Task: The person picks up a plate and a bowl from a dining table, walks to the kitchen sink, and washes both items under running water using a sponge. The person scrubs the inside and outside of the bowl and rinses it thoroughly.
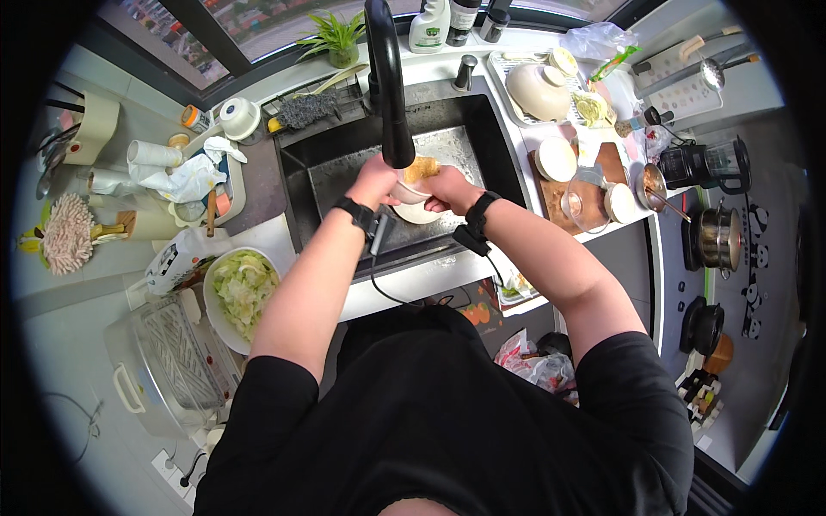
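Over the black sink I hold a small white bowl beneath the spout of a black faucet. My left hand grips the bowl's left side, fingers curled under its rim. At its right side is my right hand, closed around the rim. A yellow-brown sponge or cloth lies in the bowl, close to the right fingers; the faucet partly hides it. Below, another white dish rests on the sink bottom, partly covered by the held bowl and my hands.
Left of the sink stands a white bowl of cut cabbage. A drying tray with an upturned bowl is at back right. Bowls and a clear container crowd a wooden board. A steel pot sits on the stove.
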A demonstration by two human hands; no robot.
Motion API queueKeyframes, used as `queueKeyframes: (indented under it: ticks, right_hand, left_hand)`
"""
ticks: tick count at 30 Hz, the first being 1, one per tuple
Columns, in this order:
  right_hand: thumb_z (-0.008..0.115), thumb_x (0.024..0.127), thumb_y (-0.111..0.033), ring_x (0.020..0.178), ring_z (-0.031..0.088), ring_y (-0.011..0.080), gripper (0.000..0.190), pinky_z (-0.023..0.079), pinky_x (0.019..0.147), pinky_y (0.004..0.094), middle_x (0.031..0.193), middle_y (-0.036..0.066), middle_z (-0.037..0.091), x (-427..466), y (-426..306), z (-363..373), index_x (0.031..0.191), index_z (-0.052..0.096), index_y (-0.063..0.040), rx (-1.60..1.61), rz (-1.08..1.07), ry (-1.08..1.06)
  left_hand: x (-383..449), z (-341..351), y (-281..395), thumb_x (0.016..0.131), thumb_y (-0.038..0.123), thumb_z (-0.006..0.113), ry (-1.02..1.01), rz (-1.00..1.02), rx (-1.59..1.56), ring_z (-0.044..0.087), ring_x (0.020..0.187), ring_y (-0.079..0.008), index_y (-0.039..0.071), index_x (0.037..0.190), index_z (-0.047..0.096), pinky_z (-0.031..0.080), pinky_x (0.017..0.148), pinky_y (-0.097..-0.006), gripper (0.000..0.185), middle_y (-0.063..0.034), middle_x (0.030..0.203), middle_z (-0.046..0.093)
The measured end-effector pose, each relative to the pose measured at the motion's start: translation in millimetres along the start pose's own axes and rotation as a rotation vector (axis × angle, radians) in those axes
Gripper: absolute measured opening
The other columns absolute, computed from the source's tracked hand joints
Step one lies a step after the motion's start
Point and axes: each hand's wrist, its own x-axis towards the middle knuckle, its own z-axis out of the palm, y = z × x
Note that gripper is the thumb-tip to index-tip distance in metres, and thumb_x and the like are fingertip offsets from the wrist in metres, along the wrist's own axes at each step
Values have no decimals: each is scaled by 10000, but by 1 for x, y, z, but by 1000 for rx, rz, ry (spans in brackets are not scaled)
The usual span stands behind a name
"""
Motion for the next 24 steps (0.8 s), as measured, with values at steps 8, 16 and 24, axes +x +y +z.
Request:
queueKeyframes:
  ticks: [8, 16, 24]
  right_hand:
    - [538, 1021, -49, 832, 762, 274, 341, 677, 738, 424, 1062, 197, 711, 0, -24, -4, 1347, 499, 40, 74, 161, -222]
    - [768, 821, -171, 1111, 676, 460, 790, 607, 890, 472, 1329, 317, 598, -4, -26, -5, 1490, 415, 57, -636, -360, 511]
    - [651, 1007, -207, 885, 754, 289, 357, 658, 719, 366, 1082, 181, 729, 9, -6, 8, 1234, 665, 68, -141, -35, 30]
  left_hand:
    - [2, 27, -25, 966, 33, 486, 230, 146, -168, 701, 1139, -327, 75, 1431, 479, 673, 730, -443, 467, -152, 1303, 644]
    - [-21, 15, -14, 959, 6, 444, 181, 103, -180, 689, 1166, -348, 116, 1481, 400, 672, 773, -460, 535, -145, 1389, 587]
    - [-18, 21, -12, 996, 177, 549, 210, 141, -69, 708, 1112, -360, 86, 1441, 483, 676, 708, -449, 459, -182, 1335, 625]
